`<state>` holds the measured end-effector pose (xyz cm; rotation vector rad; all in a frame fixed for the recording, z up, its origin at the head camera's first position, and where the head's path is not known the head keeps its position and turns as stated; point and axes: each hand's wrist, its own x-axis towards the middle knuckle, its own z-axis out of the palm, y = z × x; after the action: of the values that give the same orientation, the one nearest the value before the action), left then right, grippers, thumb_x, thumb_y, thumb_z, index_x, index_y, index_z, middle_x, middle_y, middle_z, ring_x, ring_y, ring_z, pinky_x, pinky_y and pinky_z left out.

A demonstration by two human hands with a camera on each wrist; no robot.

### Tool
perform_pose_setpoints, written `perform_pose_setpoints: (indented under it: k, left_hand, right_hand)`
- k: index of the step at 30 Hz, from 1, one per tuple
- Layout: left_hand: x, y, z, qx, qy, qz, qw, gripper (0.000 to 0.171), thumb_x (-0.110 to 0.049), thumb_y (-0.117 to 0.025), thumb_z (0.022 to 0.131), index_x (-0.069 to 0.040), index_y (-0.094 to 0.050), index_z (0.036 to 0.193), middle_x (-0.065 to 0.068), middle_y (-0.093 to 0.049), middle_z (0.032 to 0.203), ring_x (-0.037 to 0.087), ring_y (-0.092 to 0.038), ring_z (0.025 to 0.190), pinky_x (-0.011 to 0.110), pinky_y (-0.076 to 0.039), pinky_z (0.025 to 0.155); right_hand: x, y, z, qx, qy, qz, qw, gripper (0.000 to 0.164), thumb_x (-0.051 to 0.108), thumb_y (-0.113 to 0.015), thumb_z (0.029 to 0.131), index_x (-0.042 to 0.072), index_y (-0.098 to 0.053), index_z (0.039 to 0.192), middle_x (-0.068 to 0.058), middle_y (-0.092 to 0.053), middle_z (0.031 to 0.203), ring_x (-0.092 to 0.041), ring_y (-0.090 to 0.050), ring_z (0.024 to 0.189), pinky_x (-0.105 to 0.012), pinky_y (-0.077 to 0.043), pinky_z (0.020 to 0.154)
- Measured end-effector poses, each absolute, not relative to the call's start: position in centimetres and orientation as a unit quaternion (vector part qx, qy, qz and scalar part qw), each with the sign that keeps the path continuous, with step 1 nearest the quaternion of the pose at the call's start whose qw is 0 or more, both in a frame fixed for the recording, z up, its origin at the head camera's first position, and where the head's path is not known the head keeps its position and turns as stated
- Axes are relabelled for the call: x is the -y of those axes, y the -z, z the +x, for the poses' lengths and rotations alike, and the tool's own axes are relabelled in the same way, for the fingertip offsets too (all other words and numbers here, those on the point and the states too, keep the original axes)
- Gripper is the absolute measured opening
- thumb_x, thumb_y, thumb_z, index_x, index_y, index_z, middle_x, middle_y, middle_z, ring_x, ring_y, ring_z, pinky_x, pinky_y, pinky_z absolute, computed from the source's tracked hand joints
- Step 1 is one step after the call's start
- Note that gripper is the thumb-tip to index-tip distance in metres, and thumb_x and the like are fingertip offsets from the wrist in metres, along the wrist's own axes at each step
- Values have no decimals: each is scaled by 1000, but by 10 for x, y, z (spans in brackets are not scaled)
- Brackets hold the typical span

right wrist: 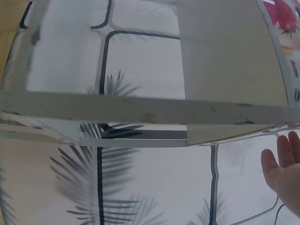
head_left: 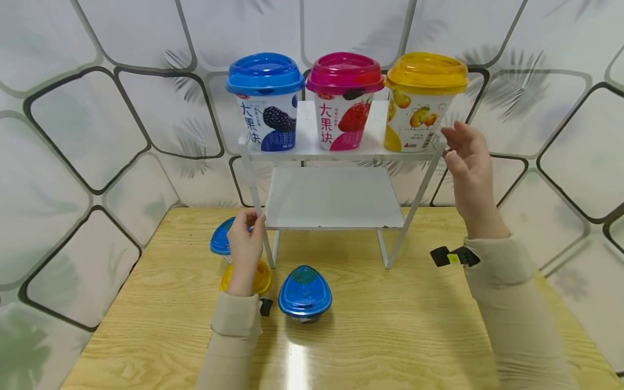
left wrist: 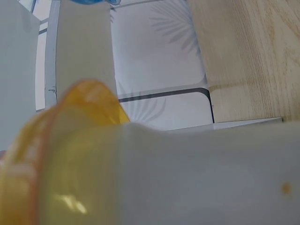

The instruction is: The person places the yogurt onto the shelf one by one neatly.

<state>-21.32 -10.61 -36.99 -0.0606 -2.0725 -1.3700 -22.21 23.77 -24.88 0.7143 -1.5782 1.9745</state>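
Note:
A white two-tier shelf (head_left: 333,197) stands on the table. On its top tier are three lidded yogurt cups: one blue-lidded (head_left: 267,103), one pink-lidded (head_left: 345,103) and one yellow-lidded (head_left: 423,103). My left hand (head_left: 246,244) pinches the shelf's left front leg low down, between thumb and curled fingers. At the upper right corner, my right hand (head_left: 470,170) is held up with loosely bent fingers beside the shelf's edge. Partly behind my left hand and wrist stand another blue-lidded cup (head_left: 220,238) and a yellow-lidded cup (head_left: 263,277), the latter close up in the left wrist view.
One more blue-lidded cup (head_left: 305,292) stands on the wooden table (head_left: 390,325) in front of the shelf. The shelf's lower tier (head_left: 333,187) is a bare white panel. Patterned walls (head_left: 63,146) enclose the table at the back and sides.

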Motion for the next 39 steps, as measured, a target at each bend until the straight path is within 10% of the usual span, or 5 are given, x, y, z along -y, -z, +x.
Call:
perform_pose_setpoints:
  k: [27,39]
  left_hand:
    - [105,371,-213,792,525,-11,312,11,-5,-58,85,4,-55,90,18,-61,90,28,-60,82,40,-51,69]
    - [105,372,-213,792,523,-10,315,11,-5,-57,85,4,-55,91,18,-61,90,28,-59,83,40,-51,70]
  right_hand:
    - [-227,353,-208,650,-684,131,305,30,-11,-60,77,-7,-54,105,-18,-57,98,-19,-56,91,-20,-47,77]
    - [-223,357,-210,683,-635,104,346,29,-10,-63,75,-13,-55,103,4,-62,85,-6,-59,77,-16,-49,67]
